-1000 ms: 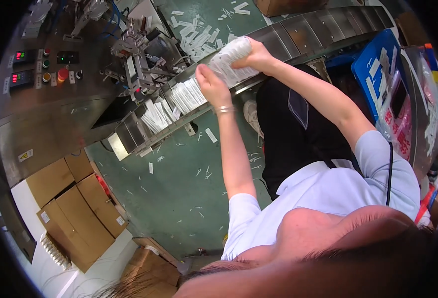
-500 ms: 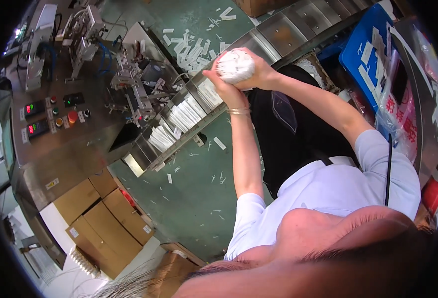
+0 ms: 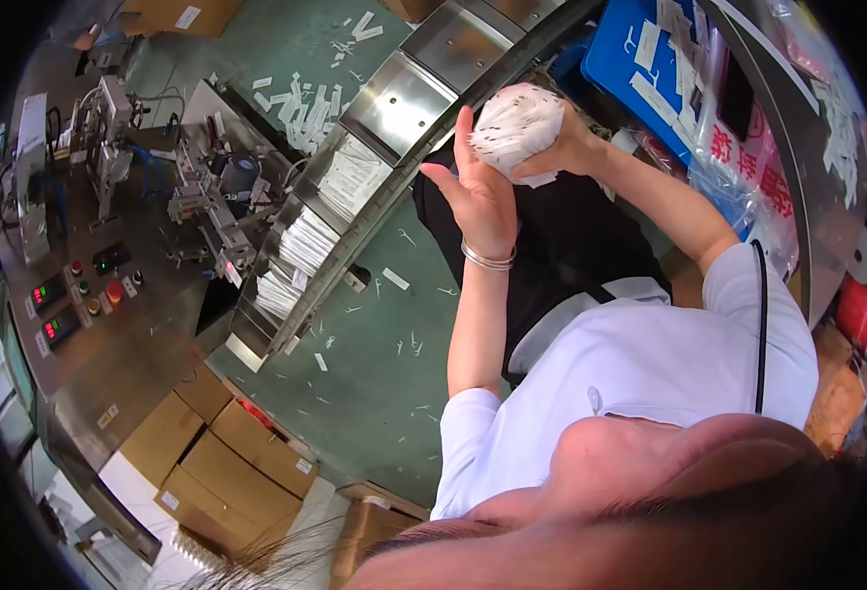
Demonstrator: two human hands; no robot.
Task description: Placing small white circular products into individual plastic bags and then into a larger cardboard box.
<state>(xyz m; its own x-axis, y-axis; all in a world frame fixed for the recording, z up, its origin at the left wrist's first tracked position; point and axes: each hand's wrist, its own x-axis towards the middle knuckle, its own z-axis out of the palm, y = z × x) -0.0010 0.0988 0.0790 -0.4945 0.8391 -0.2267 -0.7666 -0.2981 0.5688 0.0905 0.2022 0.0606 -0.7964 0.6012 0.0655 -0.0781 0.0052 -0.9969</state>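
A thick bundle of slim white paper-wrapped packets (image 3: pixel 517 128) is in my right hand (image 3: pixel 573 143), whose fingers wrap its right side. Many packet ends face up, with small dark marks along them. My left hand (image 3: pixel 483 202) is at the bundle's left side, its thumb and index finger stretched apart. The bundle hides part of the left fingers, so I cannot tell how far they touch it. Both hands are above my dark-clothed lap, beside a metal trough (image 3: pixel 330 265). Rows of similar white packets (image 3: pixel 306 241) lie in the trough's compartments.
A machine with a control panel (image 3: pixel 94 285) stands left. A blue tray (image 3: pixel 635 74) with loose packets is at right, beside pink-printed plastic bags (image 3: pixel 748 162). Loose packets (image 3: pixel 311 118) and small white forked pieces litter the green floor (image 3: pixel 384 364). Cardboard boxes (image 3: pixel 227 482) stand lower left.
Both hands were cupped around the bundle; now my left hand has opened and the right one holds it. The bundle has shifted right and tilted. The whole view has moved too.
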